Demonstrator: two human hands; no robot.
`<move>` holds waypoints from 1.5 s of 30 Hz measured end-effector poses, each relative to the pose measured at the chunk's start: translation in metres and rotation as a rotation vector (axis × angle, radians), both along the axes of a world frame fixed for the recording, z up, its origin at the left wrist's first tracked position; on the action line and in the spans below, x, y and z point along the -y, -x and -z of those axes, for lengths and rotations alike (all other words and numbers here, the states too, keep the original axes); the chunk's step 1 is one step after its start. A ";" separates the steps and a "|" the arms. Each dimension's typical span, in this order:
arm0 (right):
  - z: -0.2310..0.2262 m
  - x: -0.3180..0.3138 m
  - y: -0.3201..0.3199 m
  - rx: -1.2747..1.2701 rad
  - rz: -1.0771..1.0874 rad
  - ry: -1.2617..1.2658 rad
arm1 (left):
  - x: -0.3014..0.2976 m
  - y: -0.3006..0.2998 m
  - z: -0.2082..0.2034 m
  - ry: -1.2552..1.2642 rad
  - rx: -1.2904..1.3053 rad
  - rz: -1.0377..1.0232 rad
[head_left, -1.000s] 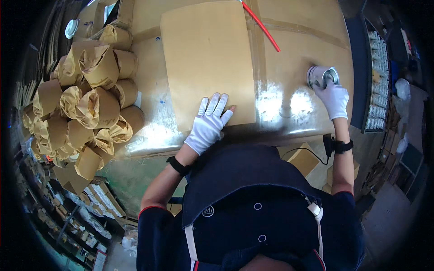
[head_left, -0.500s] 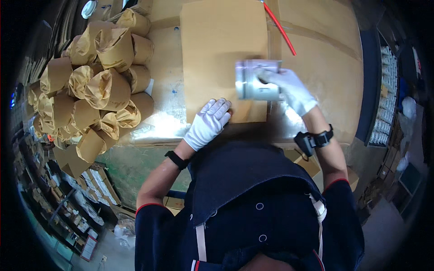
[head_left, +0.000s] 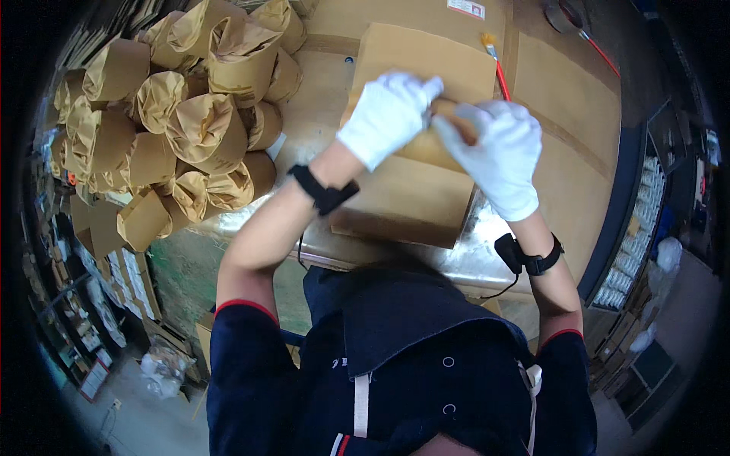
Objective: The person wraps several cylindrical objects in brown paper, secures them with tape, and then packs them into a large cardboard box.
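A rolled piece of brown kraft paper [head_left: 423, 150] lies across a stack of flat brown sheets [head_left: 403, 201] in front of me. My left hand [head_left: 391, 114], in a white glove, is closed on the far left part of the roll. My right hand [head_left: 502, 148], gloved in white too, curls its fingers over the right end, where the paper bends into an opening. The metal piston from the earlier picture does not show now; whether the paper encloses it I cannot see. Motion slightly blurs both hands.
Several paper-wrapped rounds [head_left: 204, 133] are piled at the left of the cardboard-covered table [head_left: 563, 167]. Beyond my right hand lies a brush [head_left: 499, 72] with a red handle. A dark-blue rack [head_left: 617, 197] with white packets stands along the right side.
My right hand no longer shows the piston and now grips brown paper. My left hand has moved from resting flat on the sheet, up and right, onto the paper roll.
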State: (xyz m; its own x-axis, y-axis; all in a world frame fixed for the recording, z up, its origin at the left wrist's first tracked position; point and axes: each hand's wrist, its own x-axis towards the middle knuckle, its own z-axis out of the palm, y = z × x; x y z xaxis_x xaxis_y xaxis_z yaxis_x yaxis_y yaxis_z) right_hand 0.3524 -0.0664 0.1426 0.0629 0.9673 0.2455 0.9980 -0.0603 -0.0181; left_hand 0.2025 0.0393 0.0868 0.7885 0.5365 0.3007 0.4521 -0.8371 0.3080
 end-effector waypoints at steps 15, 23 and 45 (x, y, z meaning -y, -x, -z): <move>0.034 -0.036 -0.063 -0.647 -0.138 0.773 | 0.004 -0.015 -0.012 0.035 -0.387 0.373; 0.037 -0.024 -0.064 -0.084 -0.063 0.128 | -0.074 -0.029 -0.013 0.220 -0.322 0.114; 0.118 -0.012 -0.113 -0.577 -0.081 0.051 | 0.006 -0.059 0.059 1.033 0.534 -0.641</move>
State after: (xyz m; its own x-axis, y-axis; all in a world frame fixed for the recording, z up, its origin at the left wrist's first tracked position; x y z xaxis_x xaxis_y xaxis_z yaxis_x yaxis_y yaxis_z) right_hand 0.4658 -0.0548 0.0243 0.0983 0.9843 0.1463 0.8289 0.0004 -0.5594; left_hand 0.2614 0.0329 0.0277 0.2248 0.9344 -0.2763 0.3018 0.2029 0.9315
